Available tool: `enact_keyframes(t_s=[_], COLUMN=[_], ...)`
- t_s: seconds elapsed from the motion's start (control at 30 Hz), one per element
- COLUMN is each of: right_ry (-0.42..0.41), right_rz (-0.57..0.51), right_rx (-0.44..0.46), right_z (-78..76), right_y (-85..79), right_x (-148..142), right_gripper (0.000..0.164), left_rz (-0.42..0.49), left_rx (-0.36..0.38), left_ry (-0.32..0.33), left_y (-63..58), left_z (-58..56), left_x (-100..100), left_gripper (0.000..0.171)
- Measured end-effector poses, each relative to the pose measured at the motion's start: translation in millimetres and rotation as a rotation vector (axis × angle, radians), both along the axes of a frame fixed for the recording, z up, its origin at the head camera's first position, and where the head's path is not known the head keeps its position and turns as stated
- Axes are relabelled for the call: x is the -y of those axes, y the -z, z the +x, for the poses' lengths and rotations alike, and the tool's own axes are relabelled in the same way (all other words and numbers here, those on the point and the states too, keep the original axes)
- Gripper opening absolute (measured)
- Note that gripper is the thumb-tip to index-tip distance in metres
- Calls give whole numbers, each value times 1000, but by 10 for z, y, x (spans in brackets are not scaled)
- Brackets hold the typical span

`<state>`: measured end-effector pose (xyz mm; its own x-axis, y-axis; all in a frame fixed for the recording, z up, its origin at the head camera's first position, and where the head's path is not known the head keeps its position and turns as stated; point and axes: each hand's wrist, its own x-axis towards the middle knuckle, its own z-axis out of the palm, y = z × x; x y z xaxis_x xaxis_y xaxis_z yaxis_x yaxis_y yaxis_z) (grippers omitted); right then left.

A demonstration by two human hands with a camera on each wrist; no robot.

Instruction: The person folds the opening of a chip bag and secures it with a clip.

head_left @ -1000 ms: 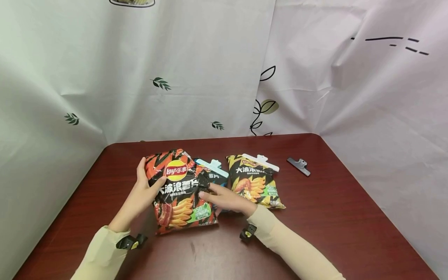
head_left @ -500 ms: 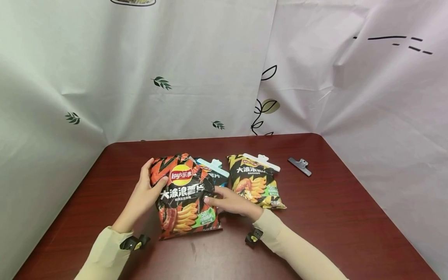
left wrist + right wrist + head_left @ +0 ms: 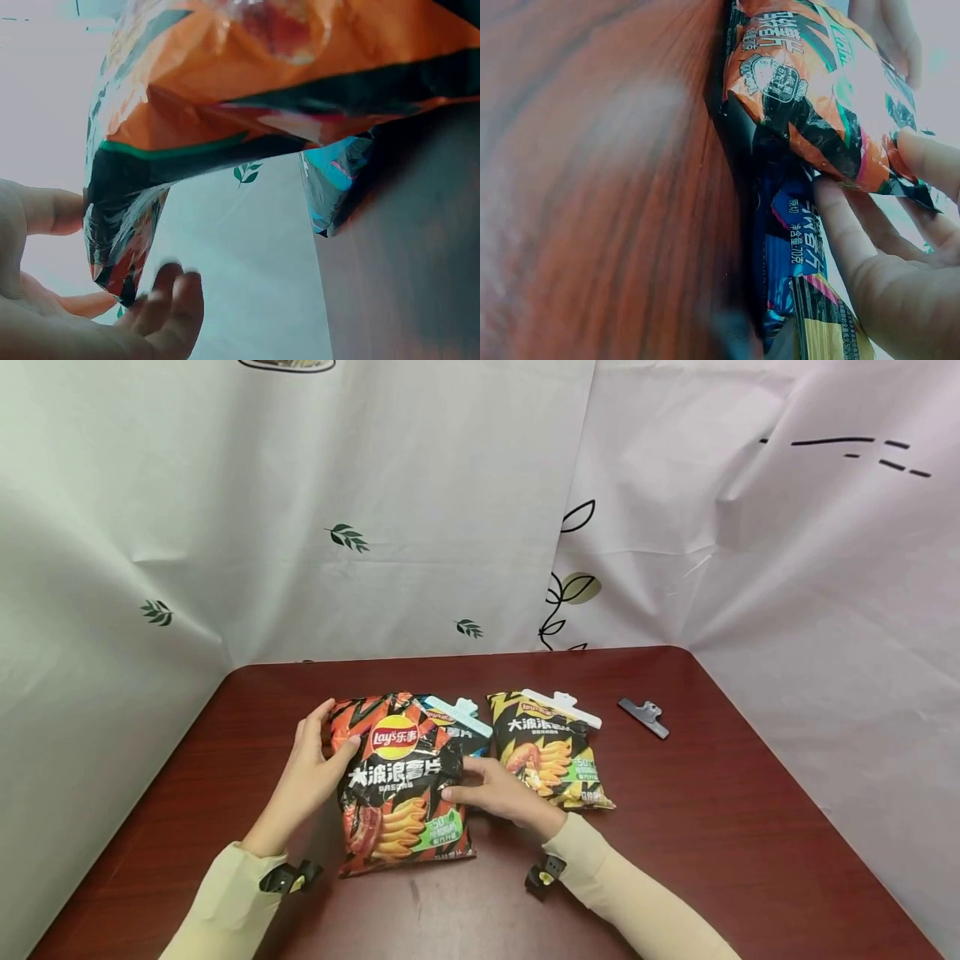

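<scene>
An orange-red and black bag of potato chips leans toward me, its bottom edge low by the table. At its upper left edge, my left hand holds it, thumb on the front and fingers reaching behind. My right hand grips the right edge between thumb and fingers; the right wrist view shows the thumb on that crumpled edge. Behind it lies a blue chip bag, mostly hidden, with a pale blue clip across its top. Further right lies a yellow chip bag with a white clip.
A loose grey clip lies to the right of the yellow bag on the dark red table. White printed cloth hangs behind the table and along both sides.
Both hands have brought the orange-red bag slightly right and down, and its top now tilts less. The right hand has shifted outward on its right edge. The other bags and clips lie still.
</scene>
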<state>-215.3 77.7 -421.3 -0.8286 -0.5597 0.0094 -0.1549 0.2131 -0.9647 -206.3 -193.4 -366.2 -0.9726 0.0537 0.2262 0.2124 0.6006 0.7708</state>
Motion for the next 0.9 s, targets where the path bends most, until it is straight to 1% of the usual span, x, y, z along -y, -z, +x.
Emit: enact_keyframes(t_s=[0.17,0.37,0.47,0.6,0.63,0.73,0.83,0.9], right_ry=[14,17,22,24,36,30,40,20], right_rz=[-31,-72,-69,-86,-84,-123,-155,-186], right_rx=[17,54,73,131,144,179,202,208], right_z=[-1,10,22,18,17,3,1,-3], right_y=[26,23,9,3,3,0,-16,-25], right_x=[7,6,-6,-15,-21,-31,-41,-41], right_gripper=[32,38,41,43,47,50,50,46], left_rz=[-5,-68,-104,-150,-162,-198,-236,-260], left_rx=[-39,-100,-120,-102,-94,-80,-72,-67], left_ry=[4,20,35,62,72,103,134,148], left_y=[-2,-55,-93,-148,-163,-205,-236,-246], left_z=[-5,-23,-37,-54,-56,-66,-81,-95], left_x=[-7,-14,-27,-52,-58,-85,-118,-138], left_gripper=[66,63,62,63,63,63,62,60])
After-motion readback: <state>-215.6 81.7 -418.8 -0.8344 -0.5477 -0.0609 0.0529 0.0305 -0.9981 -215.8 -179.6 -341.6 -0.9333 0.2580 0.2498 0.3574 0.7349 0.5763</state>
